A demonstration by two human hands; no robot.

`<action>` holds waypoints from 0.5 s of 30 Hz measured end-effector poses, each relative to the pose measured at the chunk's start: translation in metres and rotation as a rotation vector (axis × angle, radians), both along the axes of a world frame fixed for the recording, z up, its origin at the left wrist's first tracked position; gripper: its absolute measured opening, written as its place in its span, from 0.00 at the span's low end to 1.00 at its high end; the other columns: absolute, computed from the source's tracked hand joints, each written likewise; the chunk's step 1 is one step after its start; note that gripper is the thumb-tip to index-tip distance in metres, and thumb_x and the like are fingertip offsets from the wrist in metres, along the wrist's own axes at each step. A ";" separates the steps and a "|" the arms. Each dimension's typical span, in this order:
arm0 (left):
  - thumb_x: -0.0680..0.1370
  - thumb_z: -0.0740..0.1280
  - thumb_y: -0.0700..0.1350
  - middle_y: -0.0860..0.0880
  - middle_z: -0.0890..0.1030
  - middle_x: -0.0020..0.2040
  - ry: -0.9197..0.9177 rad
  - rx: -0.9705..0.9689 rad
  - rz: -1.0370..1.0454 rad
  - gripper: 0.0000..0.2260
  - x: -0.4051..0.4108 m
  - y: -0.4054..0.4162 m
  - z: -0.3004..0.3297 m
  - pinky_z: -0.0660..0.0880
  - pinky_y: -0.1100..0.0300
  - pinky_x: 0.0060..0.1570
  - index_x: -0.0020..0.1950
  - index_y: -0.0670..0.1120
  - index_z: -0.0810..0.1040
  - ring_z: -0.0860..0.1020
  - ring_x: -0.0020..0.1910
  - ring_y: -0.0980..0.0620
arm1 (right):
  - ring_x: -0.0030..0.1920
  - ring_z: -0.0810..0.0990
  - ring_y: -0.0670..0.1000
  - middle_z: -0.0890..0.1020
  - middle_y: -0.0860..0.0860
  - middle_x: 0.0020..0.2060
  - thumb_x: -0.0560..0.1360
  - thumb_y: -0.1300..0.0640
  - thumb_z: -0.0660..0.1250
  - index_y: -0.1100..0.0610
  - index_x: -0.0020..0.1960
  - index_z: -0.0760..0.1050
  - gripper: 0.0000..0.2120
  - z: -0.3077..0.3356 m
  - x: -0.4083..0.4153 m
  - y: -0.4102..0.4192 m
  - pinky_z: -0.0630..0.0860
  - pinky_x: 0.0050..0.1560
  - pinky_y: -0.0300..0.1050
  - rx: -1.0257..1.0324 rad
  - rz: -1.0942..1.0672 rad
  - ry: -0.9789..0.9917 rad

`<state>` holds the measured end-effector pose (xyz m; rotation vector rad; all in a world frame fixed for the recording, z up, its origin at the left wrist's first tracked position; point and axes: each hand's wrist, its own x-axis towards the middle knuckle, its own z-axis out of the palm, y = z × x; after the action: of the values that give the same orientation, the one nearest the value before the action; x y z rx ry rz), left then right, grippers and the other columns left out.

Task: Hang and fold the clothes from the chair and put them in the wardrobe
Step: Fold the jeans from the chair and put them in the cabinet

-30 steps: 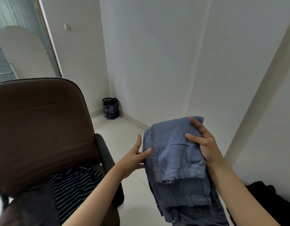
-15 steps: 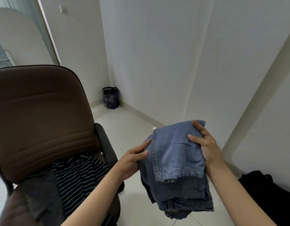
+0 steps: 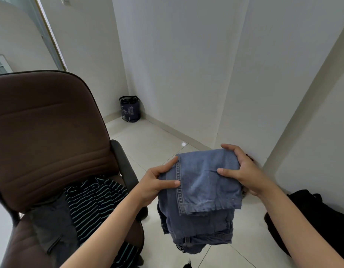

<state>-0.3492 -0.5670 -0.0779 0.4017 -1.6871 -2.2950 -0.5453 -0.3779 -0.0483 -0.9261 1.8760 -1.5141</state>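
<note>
A folded pair of blue jeans [image 3: 202, 192] hangs in the air in front of me, above the floor. My left hand [image 3: 157, 182] grips its left edge, thumb on top along the seam. My right hand [image 3: 242, 171] holds the right edge, thumb and fingers curled over the fold. To the left stands a brown office chair [image 3: 45, 132]. On its seat lie a dark striped shirt [image 3: 90, 206] and a grey garment [image 3: 53, 229].
A dark bag [image 3: 129, 109] stands in the far corner by the white walls. A black garment or bag [image 3: 310, 217] lies on the floor at the right. Pale floor tiles [image 3: 148, 144] stretch between the chair and the wall.
My left hand has closed onto the jeans' left edge; a second ago it was open beside them. The jeans have come lower and the camera has tilted down.
</note>
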 end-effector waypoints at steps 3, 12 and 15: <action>0.66 0.72 0.30 0.45 0.80 0.60 0.007 0.029 0.130 0.24 -0.007 0.001 0.007 0.78 0.58 0.55 0.58 0.48 0.81 0.79 0.59 0.47 | 0.53 0.82 0.50 0.78 0.54 0.57 0.63 0.55 0.79 0.46 0.68 0.66 0.37 -0.003 -0.001 0.002 0.80 0.44 0.39 -0.123 -0.036 -0.218; 0.67 0.71 0.27 0.46 0.82 0.51 0.032 0.018 0.338 0.16 -0.024 -0.008 0.027 0.80 0.60 0.47 0.46 0.46 0.85 0.82 0.49 0.50 | 0.49 0.84 0.52 0.85 0.51 0.46 0.67 0.68 0.71 0.49 0.64 0.71 0.29 -0.025 0.017 -0.006 0.81 0.46 0.44 -0.379 -0.073 -0.239; 0.65 0.74 0.29 0.44 0.83 0.50 0.023 -0.084 0.402 0.16 -0.026 -0.016 0.033 0.80 0.59 0.48 0.41 0.49 0.86 0.81 0.51 0.47 | 0.48 0.83 0.48 0.85 0.47 0.44 0.66 0.68 0.73 0.52 0.53 0.79 0.19 -0.017 0.016 -0.015 0.80 0.48 0.40 -0.492 -0.196 -0.040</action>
<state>-0.3757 -0.5826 -0.0447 0.6297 -1.5216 -1.9252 -0.5291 -0.3931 -0.0649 -0.9269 1.6298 -2.1567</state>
